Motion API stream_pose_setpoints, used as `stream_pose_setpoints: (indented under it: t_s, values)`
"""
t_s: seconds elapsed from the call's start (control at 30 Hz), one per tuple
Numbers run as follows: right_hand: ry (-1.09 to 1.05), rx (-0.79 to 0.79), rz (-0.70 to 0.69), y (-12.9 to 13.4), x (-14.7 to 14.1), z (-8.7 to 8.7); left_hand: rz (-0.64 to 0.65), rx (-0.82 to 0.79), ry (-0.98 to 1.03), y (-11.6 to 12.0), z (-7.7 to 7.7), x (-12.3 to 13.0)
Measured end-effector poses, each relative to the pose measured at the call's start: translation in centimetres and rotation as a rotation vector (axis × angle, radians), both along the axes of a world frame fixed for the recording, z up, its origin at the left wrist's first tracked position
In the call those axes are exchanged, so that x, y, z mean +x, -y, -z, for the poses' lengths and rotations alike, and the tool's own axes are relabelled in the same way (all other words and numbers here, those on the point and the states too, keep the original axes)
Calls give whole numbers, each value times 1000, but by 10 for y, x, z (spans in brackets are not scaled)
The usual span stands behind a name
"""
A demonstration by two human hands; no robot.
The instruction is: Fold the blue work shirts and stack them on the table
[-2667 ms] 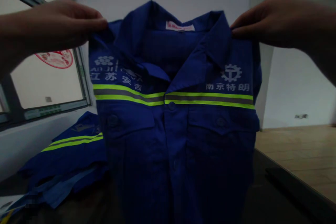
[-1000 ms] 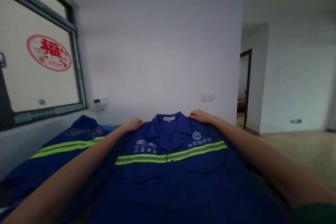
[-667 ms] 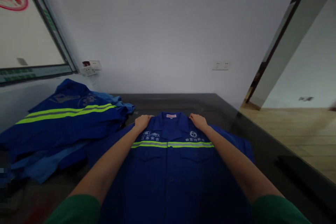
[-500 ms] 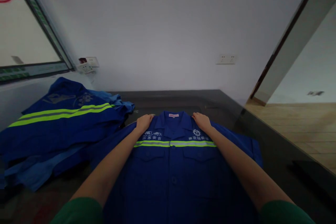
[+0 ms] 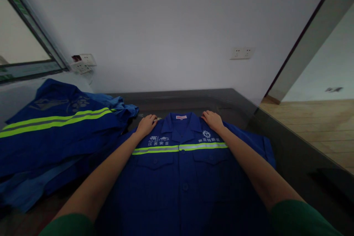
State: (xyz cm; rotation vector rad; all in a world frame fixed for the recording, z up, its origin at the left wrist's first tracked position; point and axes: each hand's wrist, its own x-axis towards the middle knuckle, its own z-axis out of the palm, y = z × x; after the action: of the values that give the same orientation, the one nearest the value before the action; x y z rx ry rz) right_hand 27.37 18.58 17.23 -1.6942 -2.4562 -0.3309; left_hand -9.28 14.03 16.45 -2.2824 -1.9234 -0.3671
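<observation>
A dark blue work jacket (image 5: 182, 169) lies front up on the dark tabletop, its collar at the far end. A yellow and silver reflective band runs across its chest, with pale printed logos above. My left hand (image 5: 147, 124) holds the shoulder on the left of the collar, fingers bent over the cloth edge. On the opposite shoulder, my right hand (image 5: 212, 120) grips the cloth in the same way. Its fingertips sit close beside the collar. The lower hem runs out of view below.
Piled blue work clothes (image 5: 55, 147) with a reflective band lie on the left. A black object (image 5: 332, 182) rests at the table's right side. Behind the dark table (image 5: 229, 99) stands a white wall with sockets (image 5: 242, 53). Wooden floor (image 5: 309, 121) shows at the right.
The view has shifted slightly, and the scene sits a bit higher and further left at the pile. Both hands stay at the jacket's shoulders; the left hand sits slightly farther out from the collar.
</observation>
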Motion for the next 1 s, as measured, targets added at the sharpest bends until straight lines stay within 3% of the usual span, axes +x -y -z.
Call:
stream_pose_setpoints:
  t_s: [0.17, 0.33, 0.5, 0.77, 1.0]
  values:
    - [-192, 91, -5, 31, -13, 6, 101, 115, 93, 17, 5, 23]
    - [-311, -74, -128, 55, -23, 15, 225, 16, 208, 14, 14, 42]
    - [-204, -147, -151, 54, -28, 20, 198, -80, 146, -1, 20, 46]
    - [-160, -133, -138, 51, -28, 26, 44, -89, 123, -8, 19, 56]
    - [-193, -118, -137, 50, -28, 28, 121, -73, 55, -11, 25, 58]
